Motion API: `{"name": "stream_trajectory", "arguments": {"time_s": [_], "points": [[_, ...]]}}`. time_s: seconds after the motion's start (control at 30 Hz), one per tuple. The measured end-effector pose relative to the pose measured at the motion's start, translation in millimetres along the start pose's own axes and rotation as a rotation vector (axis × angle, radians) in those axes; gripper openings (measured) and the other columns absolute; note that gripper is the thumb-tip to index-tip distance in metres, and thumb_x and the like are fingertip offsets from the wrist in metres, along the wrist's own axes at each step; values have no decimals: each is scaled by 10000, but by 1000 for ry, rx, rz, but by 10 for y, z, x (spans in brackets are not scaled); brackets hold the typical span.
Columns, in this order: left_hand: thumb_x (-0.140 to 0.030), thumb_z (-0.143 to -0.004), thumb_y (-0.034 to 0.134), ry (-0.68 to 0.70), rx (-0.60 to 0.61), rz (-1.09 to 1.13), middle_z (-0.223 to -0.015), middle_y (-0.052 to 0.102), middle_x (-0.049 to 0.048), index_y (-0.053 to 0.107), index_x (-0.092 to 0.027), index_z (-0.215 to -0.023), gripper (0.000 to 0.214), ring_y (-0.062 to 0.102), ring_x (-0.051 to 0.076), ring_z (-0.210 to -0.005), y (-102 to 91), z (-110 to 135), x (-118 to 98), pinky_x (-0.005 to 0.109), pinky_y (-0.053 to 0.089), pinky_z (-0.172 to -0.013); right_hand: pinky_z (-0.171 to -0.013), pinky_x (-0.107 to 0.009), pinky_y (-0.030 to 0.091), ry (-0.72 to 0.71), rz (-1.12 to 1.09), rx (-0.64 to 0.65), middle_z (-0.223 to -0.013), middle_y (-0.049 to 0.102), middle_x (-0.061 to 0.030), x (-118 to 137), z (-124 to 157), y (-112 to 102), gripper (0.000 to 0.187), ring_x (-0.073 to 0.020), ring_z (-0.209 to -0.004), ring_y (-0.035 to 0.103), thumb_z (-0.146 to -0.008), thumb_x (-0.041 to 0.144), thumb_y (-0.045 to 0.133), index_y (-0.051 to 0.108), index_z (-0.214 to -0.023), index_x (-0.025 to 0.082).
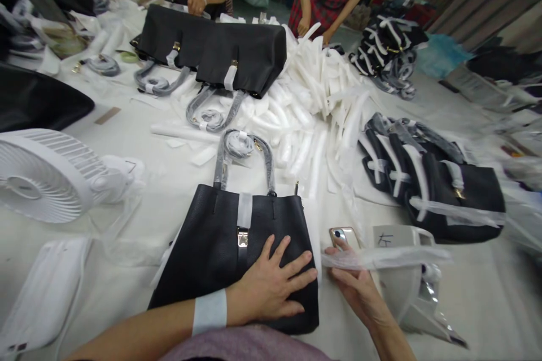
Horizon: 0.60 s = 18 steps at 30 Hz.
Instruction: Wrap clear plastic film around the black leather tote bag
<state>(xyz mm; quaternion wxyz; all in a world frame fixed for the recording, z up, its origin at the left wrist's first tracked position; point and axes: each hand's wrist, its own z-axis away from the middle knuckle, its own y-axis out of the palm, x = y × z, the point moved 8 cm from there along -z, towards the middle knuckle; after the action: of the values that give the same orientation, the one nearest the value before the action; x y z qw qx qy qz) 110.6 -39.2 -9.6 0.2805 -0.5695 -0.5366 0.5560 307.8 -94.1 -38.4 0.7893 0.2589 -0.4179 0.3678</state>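
A black handbag [207, 237] lies flat in front of me, its wrapped grey handles pointing away. White tape covers the strap above its gold clasp [243, 237]. My left hand [275, 282] rests on the lower right of the bag, palm down and fingers spread. To the right of the bag, my right hand [353, 279] pinches one end of a long translucent plastic strip [393, 258]. The strip stretches rightward across a grey tape dispenser [400, 237]. Just beyond my right fingers lies a phone [344, 233], partly hidden by them.
Black handbags with wrapped handles lie farther back [241, 56] and in a row at right [461, 197]. A heap of white foam strips [322, 79] covers the middle. A white fan [46, 175] stands at left. Two people work across the table.
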Motion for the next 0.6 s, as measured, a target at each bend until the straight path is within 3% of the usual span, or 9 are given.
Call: {"name": "stream_trajectory", "arguments": {"time_s": [0.07,0.17,0.27,0.4,0.6], "points": [[-660,-937,420,-2,1,4,-1639,73,-7,205,-321,-1545,729,147,472,-1428,-1,-3,9,725,238,-1078,-798,-278,508,-1,64,-33,-935,694,-35,-74,-54,-31,629,-192,-901,635,-507,286,932,671,-1074,213],[-660,-938,416,1,-1,3,-1640,64,-3,201,-318,-1547,730,155,475,-1424,0,-6,14,726,235,-1077,-597,-211,460,-5,132,-39,-685,614,7,-127,-95,-15,419,-123,-650,544,-535,363,930,681,-806,163],[-655,-944,402,5,-8,-2,-1640,74,-4,194,-312,-1548,725,154,474,-1424,4,-6,9,730,240,-1070,-488,-187,385,-57,111,-90,-551,502,34,-83,-53,-30,396,-88,-545,439,-539,405,927,634,-635,156],[-659,-942,399,6,-16,0,-1638,90,-11,210,-319,-1543,715,157,472,-1422,-10,-3,6,730,261,-1055,-462,-192,396,-114,1,-179,-589,498,26,-64,101,-110,382,-89,-550,427,-545,394,927,634,-617,161],[-615,-957,407,16,5,14,-1626,159,15,272,-305,-1527,662,217,472,-1406,-87,0,13,720,293,-1042,-402,-165,386,-46,-146,-276,-625,499,50,-316,302,-229,394,-57,-510,389,-519,369,938,642,-665,155]]}}
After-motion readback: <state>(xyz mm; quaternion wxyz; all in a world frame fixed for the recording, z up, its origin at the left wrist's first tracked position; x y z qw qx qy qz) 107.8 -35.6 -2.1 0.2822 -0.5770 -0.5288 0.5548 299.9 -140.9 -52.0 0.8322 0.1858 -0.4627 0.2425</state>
